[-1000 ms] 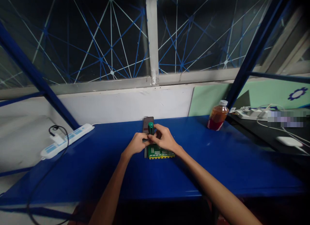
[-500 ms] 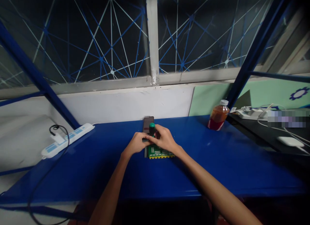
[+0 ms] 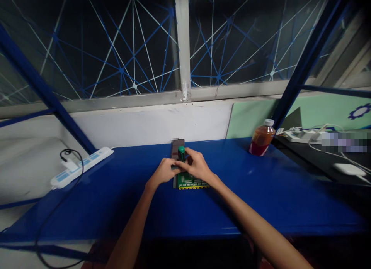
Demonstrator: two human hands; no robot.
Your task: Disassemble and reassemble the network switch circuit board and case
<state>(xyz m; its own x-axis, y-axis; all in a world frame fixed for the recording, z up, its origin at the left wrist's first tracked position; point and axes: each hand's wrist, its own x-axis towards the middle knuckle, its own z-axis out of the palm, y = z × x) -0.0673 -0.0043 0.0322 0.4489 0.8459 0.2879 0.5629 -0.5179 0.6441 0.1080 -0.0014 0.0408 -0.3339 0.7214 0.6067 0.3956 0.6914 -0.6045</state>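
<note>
A screwdriver (image 3: 181,153) with a green-and-black handle stands nearly upright over a green circuit board (image 3: 193,181) with a yellow front edge. My right hand (image 3: 197,167) is closed around the handle from the right, thumb across its lower part. From the left, my left hand (image 3: 164,171) meets it at the base of the screwdriver with fingers pinched together. What those fingers hold is hidden, as is the screwdriver's tip. Behind the handle lies a dark, flat, phone-like slab (image 3: 177,144), partly covered by the hands.
On the blue table (image 3: 121,207), a white power strip (image 3: 95,157) with a black cable lies at the left. A bottle of reddish drink (image 3: 261,139) stands at the back right. Further right, white chargers and cables (image 3: 348,169) rest on a black surface.
The screwdriver's handle has turned and tilted very slightly to the left. Both hands keep nearly the same place over the circuit board.
</note>
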